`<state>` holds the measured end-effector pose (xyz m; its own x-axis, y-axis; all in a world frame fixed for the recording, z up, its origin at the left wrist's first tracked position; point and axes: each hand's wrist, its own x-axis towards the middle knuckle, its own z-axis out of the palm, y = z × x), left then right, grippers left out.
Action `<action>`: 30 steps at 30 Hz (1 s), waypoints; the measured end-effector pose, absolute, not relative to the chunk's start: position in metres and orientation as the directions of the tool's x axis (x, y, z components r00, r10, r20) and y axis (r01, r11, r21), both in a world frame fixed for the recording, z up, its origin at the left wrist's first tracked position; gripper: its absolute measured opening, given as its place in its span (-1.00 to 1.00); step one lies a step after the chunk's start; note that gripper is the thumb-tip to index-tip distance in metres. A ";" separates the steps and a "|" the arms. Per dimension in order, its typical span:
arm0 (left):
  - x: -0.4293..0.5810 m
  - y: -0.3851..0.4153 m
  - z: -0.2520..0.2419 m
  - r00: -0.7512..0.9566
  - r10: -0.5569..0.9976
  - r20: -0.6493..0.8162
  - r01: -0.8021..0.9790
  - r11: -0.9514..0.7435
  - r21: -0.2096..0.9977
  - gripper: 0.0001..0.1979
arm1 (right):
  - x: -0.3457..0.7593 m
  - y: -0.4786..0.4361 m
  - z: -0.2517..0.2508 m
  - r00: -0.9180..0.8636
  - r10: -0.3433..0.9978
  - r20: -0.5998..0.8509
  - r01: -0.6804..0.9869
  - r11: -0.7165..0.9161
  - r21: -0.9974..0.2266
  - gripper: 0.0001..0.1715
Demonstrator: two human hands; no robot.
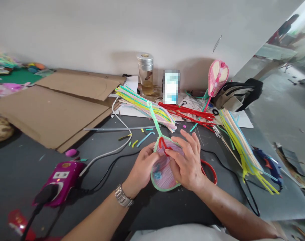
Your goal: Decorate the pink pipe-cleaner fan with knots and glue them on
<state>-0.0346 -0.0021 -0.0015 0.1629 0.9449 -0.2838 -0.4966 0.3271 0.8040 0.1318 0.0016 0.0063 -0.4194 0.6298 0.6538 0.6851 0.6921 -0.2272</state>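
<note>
Your left hand (144, 165) pinches the left rim of the fan (164, 179), thumb over the face; fingers behind mostly hidden. Your right hand (188, 162) has thumb and forefinger pinched at the bent red stem (161, 143), other fingers raised and slightly spread. Contact partly covered by your own fingertips. Fan sits between your hands, low center, above the dark tabletop (92, 214), handle (154, 118) pointing away from you.

Materials: fan face lilac, ribbed, rounded; rim and handle fuzzy mint green, handle ending in a small loop. Blue flower (157, 175) low on the face. Red stem fuzzy, folded to a point near the handle joint. A red loop (214, 170) curves out right of your right hand; can't tell if it's the same piece.

Around: pastel stem bundle (144, 108) and red stems (189, 112) behind the fan, second bundle (239, 140) to the right, short offcuts (145, 139) near the handle. Purple power strip (63, 180) and cardboard (54, 113) left. Jar (146, 78), pink fan (218, 78) and bag (239, 93) at the back. Your right hand blocks the fan's right side.
</note>
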 end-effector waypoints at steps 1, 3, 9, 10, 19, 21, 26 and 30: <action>-0.035 -0.002 -0.002 0.161 0.945 -0.286 -0.496 0.328 0.804 -0.77 | 0.132 0.002 0.006 -0.423 0.634 0.647 0.682 0.693 -0.234 -0.69; -0.035 -0.001 -0.002 0.151 0.944 -0.295 -0.499 0.330 0.801 -0.77 | 0.132 0.003 0.007 -0.426 0.646 0.633 0.673 0.694 -0.255 -0.68; -0.035 -0.001 0.001 0.162 0.928 -0.336 -0.478 0.371 0.796 -0.80 | 0.135 0.004 0.011 -0.417 0.701 0.578 0.615 0.686 -0.389 -0.67; -0.035 -0.001 0.002 0.162 0.926 -0.342 -0.471 0.377 0.798 -0.80 | 0.136 0.005 0.011 -0.407 0.702 0.585 0.594 0.689 -0.414 -0.66; -0.036 0.002 0.001 0.134 0.924 -0.358 -0.508 0.374 0.776 -0.76 | 0.137 0.005 0.007 -0.405 0.658 0.635 0.656 0.693 -0.299 -0.62; -0.036 0.001 0.002 0.133 0.923 -0.360 -0.511 0.375 0.774 -0.76 | 0.136 0.006 0.005 -0.424 0.658 0.622 0.673 0.689 -0.270 -0.64; -0.036 0.001 0.002 0.122 0.926 -0.357 -0.490 0.369 0.789 -0.78 | 0.134 0.007 0.003 -0.443 0.663 0.604 0.677 0.689 -0.260 -0.68; -0.035 0.002 0.001 0.113 0.939 -0.325 -0.515 0.335 0.789 -0.80 | 0.137 0.007 0.006 -0.421 0.670 0.611 0.616 0.706 -0.349 -0.60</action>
